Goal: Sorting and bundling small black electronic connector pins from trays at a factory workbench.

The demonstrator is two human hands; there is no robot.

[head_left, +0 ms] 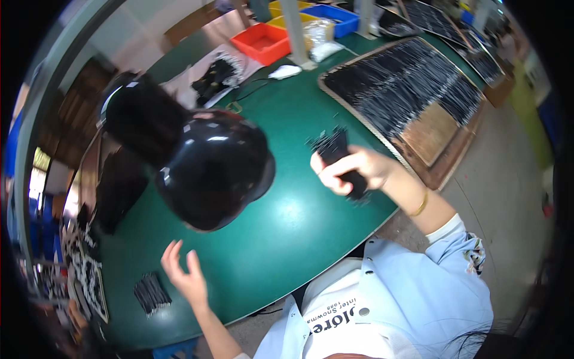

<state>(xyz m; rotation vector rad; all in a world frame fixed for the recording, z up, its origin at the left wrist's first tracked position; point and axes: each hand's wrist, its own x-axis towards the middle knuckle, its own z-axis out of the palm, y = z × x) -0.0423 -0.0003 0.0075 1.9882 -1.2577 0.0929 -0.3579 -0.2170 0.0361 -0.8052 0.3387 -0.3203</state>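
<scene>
My right hand (362,167), with a gold bangle at the wrist, is closed around a bundle of thin black strips (336,145) above the green table. The strips' ends fan out past the fingers at the top, and more black shows below the fist. My left hand (184,275) is held up over the table's left part, fingers apart and nothing in it. Beside it lies a small flat pile of short black strips (152,293) with pale ends. A large glossy black rounded thing (215,170), its kind unclear, hangs or stands between me and the far side.
A wide tray (406,84) of long black strips sits at the right, a brown board (430,133) on its near part. At the back are a red bin (261,43), a blue bin (332,19) and metal posts (294,33). A white-and-black heap (218,78) lies at the far left.
</scene>
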